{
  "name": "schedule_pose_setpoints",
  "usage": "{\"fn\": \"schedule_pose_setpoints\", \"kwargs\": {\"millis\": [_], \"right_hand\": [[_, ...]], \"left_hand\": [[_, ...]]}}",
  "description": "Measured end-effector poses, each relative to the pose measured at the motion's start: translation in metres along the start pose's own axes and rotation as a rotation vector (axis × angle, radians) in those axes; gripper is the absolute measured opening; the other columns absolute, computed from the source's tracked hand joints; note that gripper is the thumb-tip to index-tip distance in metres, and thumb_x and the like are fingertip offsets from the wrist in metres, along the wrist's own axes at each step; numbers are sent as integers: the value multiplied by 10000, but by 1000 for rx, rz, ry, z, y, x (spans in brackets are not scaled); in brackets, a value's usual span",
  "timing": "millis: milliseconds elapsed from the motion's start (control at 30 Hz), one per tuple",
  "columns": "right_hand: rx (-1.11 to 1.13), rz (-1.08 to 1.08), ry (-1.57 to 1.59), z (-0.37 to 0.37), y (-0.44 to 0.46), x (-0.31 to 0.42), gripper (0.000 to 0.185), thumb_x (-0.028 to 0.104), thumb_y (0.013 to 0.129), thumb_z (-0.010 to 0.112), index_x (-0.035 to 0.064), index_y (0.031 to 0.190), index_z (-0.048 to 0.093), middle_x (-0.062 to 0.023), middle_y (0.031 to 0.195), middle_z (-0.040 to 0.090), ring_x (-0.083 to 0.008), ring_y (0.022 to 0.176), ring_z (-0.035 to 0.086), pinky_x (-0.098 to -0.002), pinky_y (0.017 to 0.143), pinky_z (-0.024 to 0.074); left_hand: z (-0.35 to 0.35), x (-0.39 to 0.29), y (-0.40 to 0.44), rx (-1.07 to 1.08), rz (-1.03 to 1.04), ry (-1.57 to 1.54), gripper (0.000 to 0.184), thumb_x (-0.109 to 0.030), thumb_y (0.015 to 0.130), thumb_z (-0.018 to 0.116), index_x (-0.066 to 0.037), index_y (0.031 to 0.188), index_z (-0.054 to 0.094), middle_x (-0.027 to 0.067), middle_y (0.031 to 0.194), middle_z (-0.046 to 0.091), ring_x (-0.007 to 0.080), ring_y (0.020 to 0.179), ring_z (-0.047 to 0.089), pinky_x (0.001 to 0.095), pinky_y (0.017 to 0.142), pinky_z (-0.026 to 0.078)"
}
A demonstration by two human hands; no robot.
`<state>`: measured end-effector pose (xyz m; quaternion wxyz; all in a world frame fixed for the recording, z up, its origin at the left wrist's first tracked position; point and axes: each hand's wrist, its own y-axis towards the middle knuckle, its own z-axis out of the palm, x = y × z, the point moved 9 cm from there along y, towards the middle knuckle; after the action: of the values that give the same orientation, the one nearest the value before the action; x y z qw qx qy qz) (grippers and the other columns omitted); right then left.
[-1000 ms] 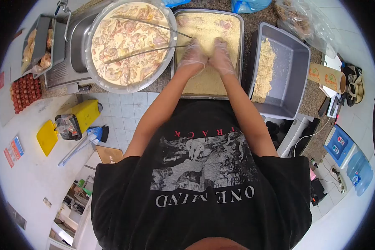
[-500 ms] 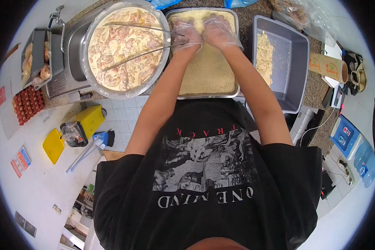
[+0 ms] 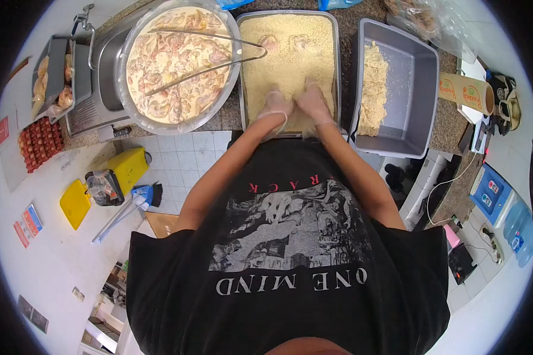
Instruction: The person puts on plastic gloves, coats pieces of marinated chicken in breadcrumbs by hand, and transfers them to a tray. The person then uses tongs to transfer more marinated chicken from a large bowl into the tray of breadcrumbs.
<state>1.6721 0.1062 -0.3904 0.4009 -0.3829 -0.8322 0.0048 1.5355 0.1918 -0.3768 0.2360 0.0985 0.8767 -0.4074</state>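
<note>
A rectangular metal tray point(image 3: 339, 59) holds pale yellow breading point(image 3: 287, 65). My left hand point(image 3: 276, 106) and my right hand point(image 3: 315, 105), both in clear plastic gloves, are in the breading near the tray's front edge. Their fingers point forward, apart, with the tips partly sunk in the crumbs. Two coated lumps, one pinkish point(image 3: 269, 42) and one paler point(image 3: 301, 42), lie at the far side of the tray. To the left, a round bowl point(image 3: 122, 77) contains raw meat pieces in creamy batter point(image 3: 177, 71). Metal tongs point(image 3: 243, 60) lie across the bowl, their bent end over the tray.
On the right stands a grey tub point(image 3: 411, 77) with a strip of breading along one side. A cardboard tube point(image 3: 465, 93) and plastic bags point(image 3: 426, 23) lie beyond it. A sink point(image 3: 109, 77), a grey container point(image 3: 53, 83) and red egg trays point(image 3: 40, 148) are leftward.
Both hands have moved from the tray's far side back to its near side, toward my body. The two lumps at the far side now show. The tongs stay on the bowl.
</note>
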Motion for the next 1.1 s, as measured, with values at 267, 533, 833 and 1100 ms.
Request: {"fn": "schedule_pose_setpoints", "kwargs": {"millis": [267, 533, 833, 1100], "right_hand": [[-129, -3, 403, -54, 38, 15, 766, 147, 843, 803, -50, 1532, 531, -200, 1084, 772, -402, 1025, 744, -445, 928, 579], [26, 94, -45, 2, 17, 5, 722, 141, 845, 780, -65, 1503, 567, -326, 1436, 650, -425, 1371, 624, -415, 1151, 484], [-286, -227, -127, -83, 66, 77, 560, 90, 875, 747, -47, 1411, 656, -319, 1346, 699, -405, 1266, 697, -415, 1069, 561], [-73, -550, -708, -32, 71, 91, 503, 182, 964, 600, -99, 1378, 644, -314, 1341, 707, -406, 1386, 627, -500, 1302, 332]], "left_hand": [[-44, -9, 46, -259, 147, -290, 643, -57, 919, 629, 54, 1538, 496, 318, 1512, 594, 413, 1425, 586, 419, 1170, 456], [33, 32, 31, 62, -37, -325, 646, -150, 966, 595, 52, 1570, 482, 301, 1560, 559, 427, 1477, 527, 431, 1216, 416], [-56, -54, 52, -442, 382, 229, 743, -297, 1007, 601, 84, 1611, 394, 338, 1603, 485, 457, 1520, 439, 502, 1275, 358], [-51, -59, 48, -303, 410, 394, 834, -314, 1028, 546, 87, 1685, 225, 367, 1684, 351, 477, 1600, 316, 498, 1319, 295]]}}
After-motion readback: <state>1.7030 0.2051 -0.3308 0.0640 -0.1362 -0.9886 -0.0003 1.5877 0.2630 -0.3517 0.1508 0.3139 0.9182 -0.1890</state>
